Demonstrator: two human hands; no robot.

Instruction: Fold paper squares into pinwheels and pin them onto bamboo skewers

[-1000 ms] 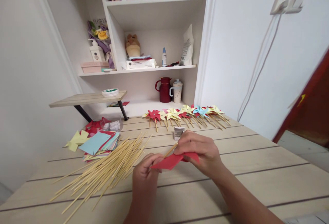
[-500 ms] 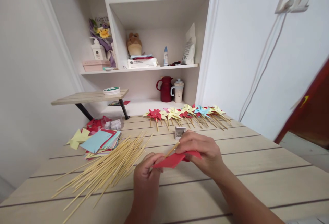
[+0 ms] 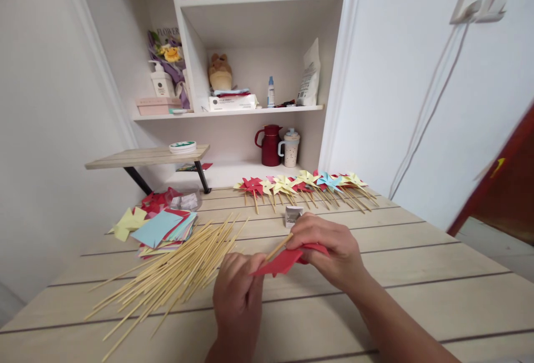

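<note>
My left hand (image 3: 237, 296) and my right hand (image 3: 329, 252) meet over the middle of the wooden table (image 3: 417, 285). Between them is a red paper pinwheel (image 3: 283, 261) on a thin wooden stick (image 3: 278, 247). The left hand pinches the stick's lower end and the paper's left tip. The right hand covers the paper's right side, fingers curled over it. A heap of loose wooden sticks (image 3: 171, 274) lies just left of my left hand.
A stack of coloured paper squares (image 3: 161, 229) lies at the left. A row of finished pinwheels (image 3: 304, 185) lines the table's far edge, with a small box (image 3: 292, 215) before it. Behind stand a shelf unit (image 3: 250, 46) with a red jug (image 3: 269, 145) and a low wooden riser (image 3: 146, 157).
Both hands shifted slightly right and down with the red pinwheel. The left hand closed up nearer the paper. The view moved a little.
</note>
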